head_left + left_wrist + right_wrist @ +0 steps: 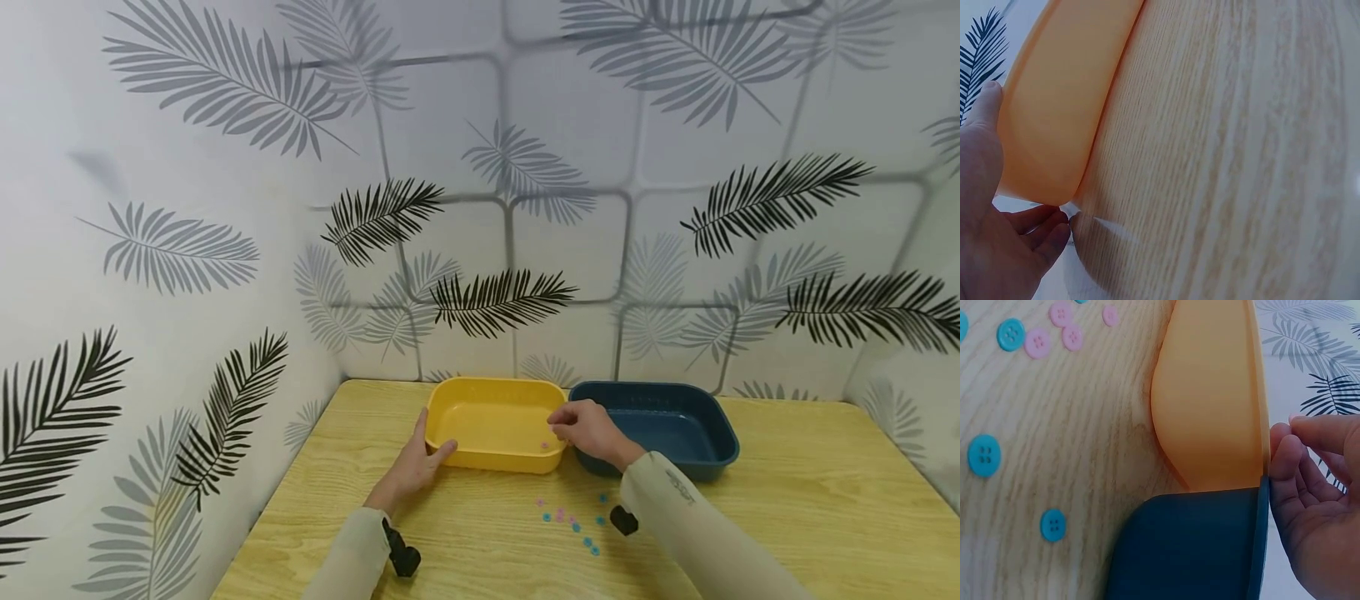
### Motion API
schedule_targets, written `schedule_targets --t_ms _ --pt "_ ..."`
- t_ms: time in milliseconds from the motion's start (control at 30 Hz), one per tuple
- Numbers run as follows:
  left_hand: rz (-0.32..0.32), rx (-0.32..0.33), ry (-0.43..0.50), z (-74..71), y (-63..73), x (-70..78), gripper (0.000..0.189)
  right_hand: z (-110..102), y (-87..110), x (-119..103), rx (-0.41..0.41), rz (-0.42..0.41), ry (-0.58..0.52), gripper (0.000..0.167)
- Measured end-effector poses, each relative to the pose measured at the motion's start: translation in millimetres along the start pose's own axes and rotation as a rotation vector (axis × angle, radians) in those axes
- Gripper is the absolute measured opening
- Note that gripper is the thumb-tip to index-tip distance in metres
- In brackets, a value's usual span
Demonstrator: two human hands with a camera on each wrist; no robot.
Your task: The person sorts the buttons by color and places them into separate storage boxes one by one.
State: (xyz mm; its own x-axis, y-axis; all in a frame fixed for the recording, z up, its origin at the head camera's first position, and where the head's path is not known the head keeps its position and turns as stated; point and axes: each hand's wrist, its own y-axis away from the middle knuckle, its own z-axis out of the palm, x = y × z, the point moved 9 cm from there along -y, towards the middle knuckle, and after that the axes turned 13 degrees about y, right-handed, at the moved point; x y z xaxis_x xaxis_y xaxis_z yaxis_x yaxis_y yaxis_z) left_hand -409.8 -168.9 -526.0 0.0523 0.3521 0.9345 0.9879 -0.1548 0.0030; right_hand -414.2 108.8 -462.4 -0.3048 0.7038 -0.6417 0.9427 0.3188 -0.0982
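My left hand (pixel 414 467) holds the left end of a yellow plastic tray (pixel 487 460), thumb at the near rim and fingers along the outer side. In the left wrist view the thumb lies against its wall. My right hand (pixel 592 429) is above the tray's right end, thumb and forefinger pinched together. A small pink edge, seemingly a pink button (pixel 1294 417), shows at those fingertips; most of it is hidden. Another pink button (pixel 544 445) appears inside the yellow tray, just below the fingers. Several pink buttons (pixel 1037 342) and blue buttons (pixel 984 455) lie on the table.
A dark blue tray (pixel 693 468) stands directly right of the yellow one, partly under my right forearm. Both trays sit near the back of the wood-grain table (pixel 817 483). Behind rises a leaf-patterned wall covering (pixel 570 333).
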Motion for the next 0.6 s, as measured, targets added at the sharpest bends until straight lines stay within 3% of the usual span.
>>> schedule_targets --t_ms 600 --pt "-0.030 0.007 -0.014 -0.9 3.4 2.0 0.089 1 -17.1 3 -0.019 0.038 0.066 0.015"
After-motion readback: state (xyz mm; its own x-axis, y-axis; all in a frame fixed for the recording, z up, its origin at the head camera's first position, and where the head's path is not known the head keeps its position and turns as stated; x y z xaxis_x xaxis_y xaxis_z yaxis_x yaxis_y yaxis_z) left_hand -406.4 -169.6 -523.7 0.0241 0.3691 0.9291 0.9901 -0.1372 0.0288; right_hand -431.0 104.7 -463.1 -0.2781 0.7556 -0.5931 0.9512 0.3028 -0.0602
